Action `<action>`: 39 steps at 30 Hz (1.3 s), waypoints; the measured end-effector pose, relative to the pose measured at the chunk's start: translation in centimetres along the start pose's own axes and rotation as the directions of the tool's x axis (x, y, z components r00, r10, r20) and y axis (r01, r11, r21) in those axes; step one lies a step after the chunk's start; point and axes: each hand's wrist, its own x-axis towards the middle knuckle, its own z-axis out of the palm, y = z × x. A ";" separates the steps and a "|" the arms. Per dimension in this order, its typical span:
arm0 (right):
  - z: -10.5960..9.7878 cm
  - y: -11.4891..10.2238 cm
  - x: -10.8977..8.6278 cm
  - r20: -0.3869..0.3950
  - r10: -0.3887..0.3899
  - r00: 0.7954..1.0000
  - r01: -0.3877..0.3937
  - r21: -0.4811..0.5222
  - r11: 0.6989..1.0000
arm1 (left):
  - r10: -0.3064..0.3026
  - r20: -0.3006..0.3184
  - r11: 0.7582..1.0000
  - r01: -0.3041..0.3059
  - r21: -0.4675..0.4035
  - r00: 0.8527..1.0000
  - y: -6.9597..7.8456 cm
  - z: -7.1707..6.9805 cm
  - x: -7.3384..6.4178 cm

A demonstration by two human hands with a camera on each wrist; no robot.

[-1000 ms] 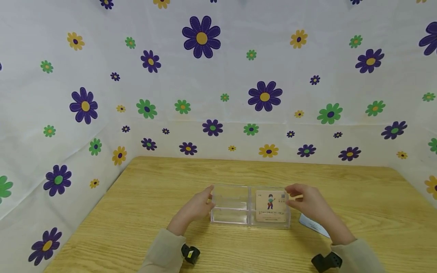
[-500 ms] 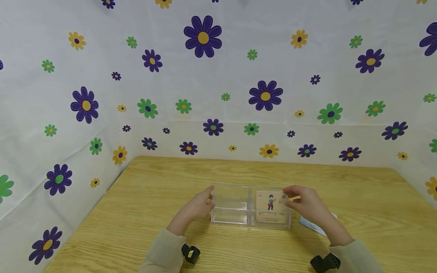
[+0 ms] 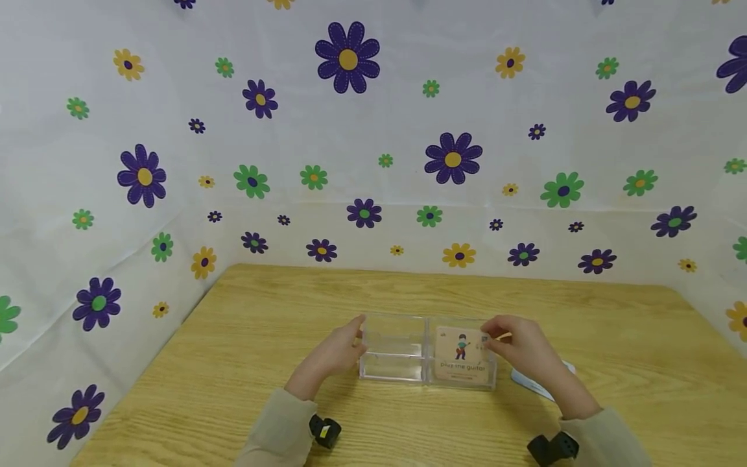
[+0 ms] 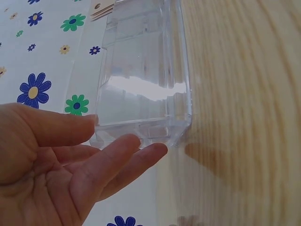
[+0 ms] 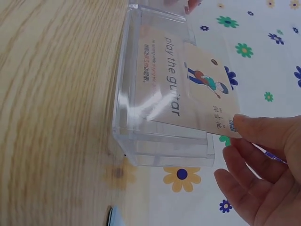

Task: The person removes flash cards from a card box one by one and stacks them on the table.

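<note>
White cloth (image 3: 292,48) printed with purple, green and yellow flowers stands beyond both hands. Wood-grain table (image 3: 274,324) beneath them.

Clear two-bay card holder (image 3: 392,370) sits on the table between the hands. Looks light and smooth-based; a sideways pull from the right could slide or twist it, should the left-hand support slacken.

Hands well apart. Left hand (image 3: 334,353): thumb and fingertips grip the holder's left end, a narrow purchase on slick plastic; slippage possible. Right hand (image 3: 521,338): thumb and finger pinch the near upper corner of a "play the guitar" card (image 3: 461,348).

Card is in the bay next to the right hand, lower part behind the clear front lip. Risks: one-corner pinch could bend the card or catch its lower edge on the lip. Layered edges in the left wrist view suggest more cards behind; a neighbour could drag along.

Pale blue flat item (image 3: 528,383) lies on the table, partly hidden by the right forearm. A low wrist could nudge it.
</note>
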 end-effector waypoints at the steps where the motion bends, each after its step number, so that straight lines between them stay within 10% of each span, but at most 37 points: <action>1: 0.0 0.0 0.0 -0.009 -0.004 1.000 0.004 -0.001 1.000 | -0.002 -0.003 1.000 0.002 0.000 1.000 0.0 0.0 0.0; 39: -0.7 1.1 1.1 -0.062 -0.051 0.997 0.047 -0.062 0.997 | -0.051 -0.023 0.999 0.051 0.002 0.998 1.1 0.4 0.6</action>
